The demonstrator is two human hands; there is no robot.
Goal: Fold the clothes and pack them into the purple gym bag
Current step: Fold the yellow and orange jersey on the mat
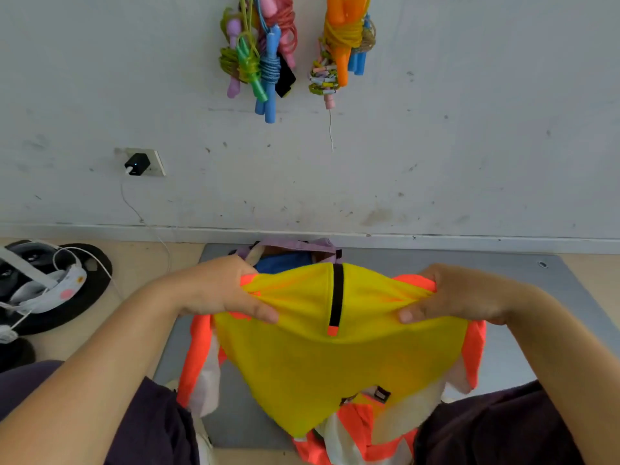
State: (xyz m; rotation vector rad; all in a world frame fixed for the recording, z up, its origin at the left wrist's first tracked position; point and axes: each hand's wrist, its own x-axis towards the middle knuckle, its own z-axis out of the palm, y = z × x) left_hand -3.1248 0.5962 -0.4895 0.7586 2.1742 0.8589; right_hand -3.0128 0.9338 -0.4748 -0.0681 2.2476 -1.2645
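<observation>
A yellow garment [328,357] with orange trim and a black stripe hangs in front of me, lifted above the grey mat [523,297]. My left hand [218,290] grips its upper left edge and my right hand [463,293] grips its upper right edge, stretching the cloth between them. Below it, orange and white cloth [355,437] lies bunched near my lap. The purple gym bag [295,246] sits behind the garment by the wall, mostly hidden, with blue cloth [285,261] showing inside it.
Bundles of coloured jump ropes [265,52] hang on the white wall. A charger [137,164] sits in a wall socket at left, its cable running down. Black round weights with white straps [43,283] lie on the floor at left.
</observation>
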